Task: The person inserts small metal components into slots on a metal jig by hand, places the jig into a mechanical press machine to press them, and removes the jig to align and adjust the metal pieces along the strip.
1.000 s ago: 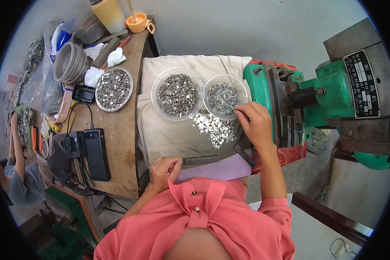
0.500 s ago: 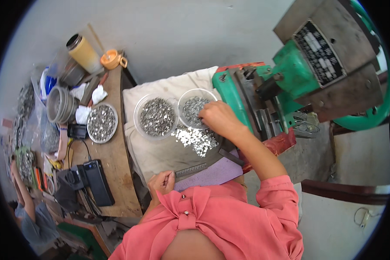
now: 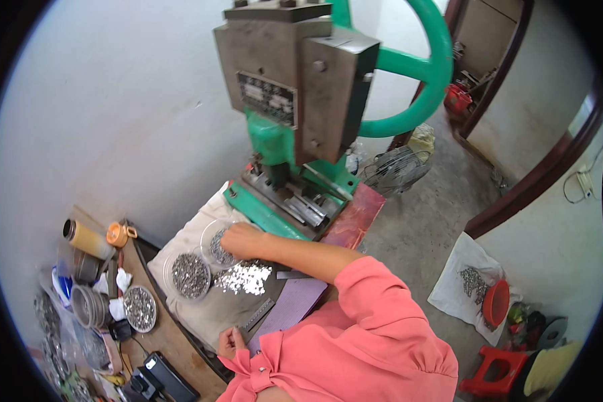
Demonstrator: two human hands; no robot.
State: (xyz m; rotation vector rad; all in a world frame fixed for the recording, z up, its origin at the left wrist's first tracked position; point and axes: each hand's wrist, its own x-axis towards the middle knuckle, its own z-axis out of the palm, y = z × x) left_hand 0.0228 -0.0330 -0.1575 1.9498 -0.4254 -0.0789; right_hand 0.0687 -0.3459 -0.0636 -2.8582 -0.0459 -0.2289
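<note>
a worker's right hand (image 3: 243,241) dips into a clear round tub (image 3: 204,235) that holds small metal parts (image 3: 218,249), its fingertips hidden, so whether they grip anything cannot be told. the left hand (image 3: 230,342) is well apart from the tub, fingers loosely curled, any hold unclear. a green-and-grey press (image 3: 275,63) stands just beside the tub; shiny flakes (image 3: 246,278) heap on its near side. the parts look light, stiff and slippery, likely best pinched singly by their edges.
</note>
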